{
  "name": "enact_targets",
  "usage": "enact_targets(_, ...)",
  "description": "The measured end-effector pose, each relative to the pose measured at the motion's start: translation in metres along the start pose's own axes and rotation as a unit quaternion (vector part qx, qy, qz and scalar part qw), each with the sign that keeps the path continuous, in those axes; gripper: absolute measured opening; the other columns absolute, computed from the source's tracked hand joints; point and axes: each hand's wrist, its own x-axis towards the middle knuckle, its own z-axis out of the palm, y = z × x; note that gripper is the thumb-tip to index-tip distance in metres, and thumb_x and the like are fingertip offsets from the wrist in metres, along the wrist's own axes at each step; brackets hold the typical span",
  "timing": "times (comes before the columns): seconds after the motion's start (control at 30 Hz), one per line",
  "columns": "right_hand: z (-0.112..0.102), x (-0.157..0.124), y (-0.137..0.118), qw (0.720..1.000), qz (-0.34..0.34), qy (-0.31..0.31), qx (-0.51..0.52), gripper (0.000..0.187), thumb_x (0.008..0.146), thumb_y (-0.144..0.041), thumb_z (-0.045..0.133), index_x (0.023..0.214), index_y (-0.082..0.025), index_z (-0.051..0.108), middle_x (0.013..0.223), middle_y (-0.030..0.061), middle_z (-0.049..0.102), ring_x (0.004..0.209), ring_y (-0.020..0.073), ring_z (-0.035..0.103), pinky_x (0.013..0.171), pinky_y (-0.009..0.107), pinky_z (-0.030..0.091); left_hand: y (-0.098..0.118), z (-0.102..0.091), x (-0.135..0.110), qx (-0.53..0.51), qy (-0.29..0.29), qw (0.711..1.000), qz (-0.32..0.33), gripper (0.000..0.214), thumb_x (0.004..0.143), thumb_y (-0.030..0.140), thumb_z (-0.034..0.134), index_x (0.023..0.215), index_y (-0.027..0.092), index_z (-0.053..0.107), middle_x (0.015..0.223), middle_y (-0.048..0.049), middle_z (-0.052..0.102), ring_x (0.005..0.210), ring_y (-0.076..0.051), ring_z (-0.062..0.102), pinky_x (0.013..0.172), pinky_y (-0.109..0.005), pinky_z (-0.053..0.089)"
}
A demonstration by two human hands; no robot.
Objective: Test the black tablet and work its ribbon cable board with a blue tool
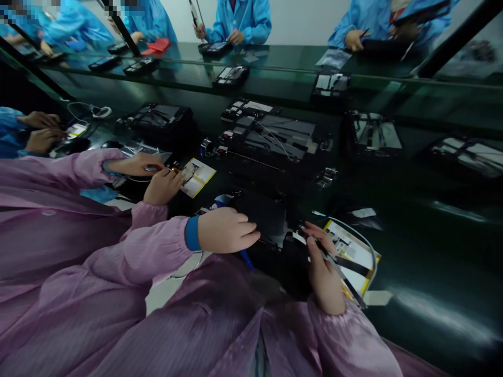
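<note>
A dark flat device (267,212) lies in front of me on the dark table. My left hand (226,230), with a blue wristband, is over its left side; the fingers point right, slightly apart, with nothing visible in them. Thin metal tweezers (343,277) are held in my right hand (325,269), at the device's right edge. Near the tips is a small white piece (296,237), and whether they touch it I cannot tell. Partly behind my right hand lies a white board-like part with yellow edges (353,254), crossed by a black strip. A pale cable (369,241) curves around it.
On my left, a co-worker's hands (163,180) work at another white part with yellow edges (198,177). Several opened devices (279,136) with grey and white insides stand beyond. Across the table, people in blue coats handle similar units. Dark slanted posts (458,39) rise there.
</note>
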Motion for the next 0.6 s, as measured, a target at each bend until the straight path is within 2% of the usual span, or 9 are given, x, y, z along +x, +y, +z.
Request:
enact_targets(0.07,-0.003,0.007,-0.007,1.000,-0.006,0.012,0.012,0.026,0.093,-0.041,0.048,0.091,-0.021,0.064,0.113,0.0093,0.062,0.111,0.0237,0.056,0.099,0.047,0.040,-0.006,-0.015,-0.002,0.045,0.062,0.997,0.004,0.025,0.094,0.017,0.041,0.105,0.015,0.063,0.089,-0.0088,0.070,0.066,-0.016,0.058,0.050,-0.028,0.040)
enact_targets(0.17,-0.010,0.016,-0.025,0.998,-0.045,0.025,0.023,0.025,0.092,-0.039,0.051,0.087,-0.021,0.067,0.109,0.0077,0.063,0.109,0.0236,0.056,0.097,0.045,0.040,-0.013,-0.043,-0.004,0.069,0.147,0.986,-0.025,0.025,0.097,0.017,0.037,0.099,0.016,0.062,0.085,-0.0058,0.069,0.069,-0.016,0.056,0.054,-0.029,0.041)
enact_targets(0.23,-0.014,0.017,-0.035,0.996,-0.056,0.021,0.067,0.023,0.091,-0.040,0.053,0.086,-0.022,0.068,0.104,0.0066,0.065,0.105,0.0234,0.058,0.093,0.043,0.044,-0.019,-0.060,-0.004,0.030,0.154,0.987,-0.045,0.022,0.096,0.018,0.041,0.096,0.016,0.062,0.083,-0.0044,0.069,0.070,-0.017,0.055,0.058,-0.029,0.042)
enact_targets(0.3,-0.016,0.016,-0.037,0.988,-0.019,0.003,0.153,0.026,0.087,-0.046,0.057,0.084,-0.023,0.067,0.096,0.0060,0.067,0.097,0.0233,0.062,0.085,0.041,0.049,-0.030,-0.070,0.001,-0.046,0.115,0.991,-0.042,0.018,0.093,0.017,0.046,0.091,0.016,0.063,0.081,-0.0030,0.068,0.070,-0.017,0.054,0.060,-0.028,0.041)
enact_targets(0.37,-0.014,0.011,-0.032,0.974,0.044,-0.005,0.222,0.033,0.083,-0.055,0.058,0.081,-0.022,0.064,0.086,0.0063,0.068,0.084,0.0230,0.065,0.073,0.038,0.053,-0.044,-0.071,0.012,-0.133,0.055,0.989,-0.039,0.016,0.090,0.015,0.050,0.089,0.016,0.065,0.081,-0.0018,0.068,0.071,-0.016,0.055,0.063,-0.026,0.042)
enact_targets(0.43,-0.010,0.004,-0.021,0.966,0.091,0.008,0.242,0.035,0.080,-0.058,0.059,0.080,-0.022,0.061,0.077,0.0061,0.068,0.071,0.0221,0.066,0.062,0.036,0.054,-0.059,-0.063,0.028,-0.214,-0.025,0.974,-0.063,0.015,0.089,0.015,0.053,0.092,0.014,0.068,0.085,-0.0014,0.070,0.075,-0.014,0.058,0.070,-0.024,0.044)
enact_targets(0.5,-0.008,-0.004,-0.011,0.965,0.112,0.026,0.235,0.030,0.082,-0.052,0.060,0.085,-0.022,0.060,0.074,0.0053,0.067,0.066,0.0222,0.066,0.054,0.035,0.054,-0.073,-0.050,0.046,-0.267,-0.110,0.952,-0.101,0.016,0.089,0.015,0.055,0.097,0.011,0.069,0.088,-0.0018,0.071,0.077,-0.012,0.060,0.073,-0.022,0.044)
enact_targets(0.6,-0.019,-0.010,-0.006,0.969,0.132,0.035,0.204,0.022,0.084,-0.043,0.059,0.092,-0.023,0.061,0.082,0.0060,0.069,0.072,0.0244,0.069,0.054,0.035,0.055,-0.086,-0.029,0.067,-0.273,-0.174,0.937,-0.129,0.015,0.088,0.014,0.057,0.093,0.008,0.070,0.080,-0.0025,0.071,0.068,-0.011,0.059,0.066,-0.020,0.043)
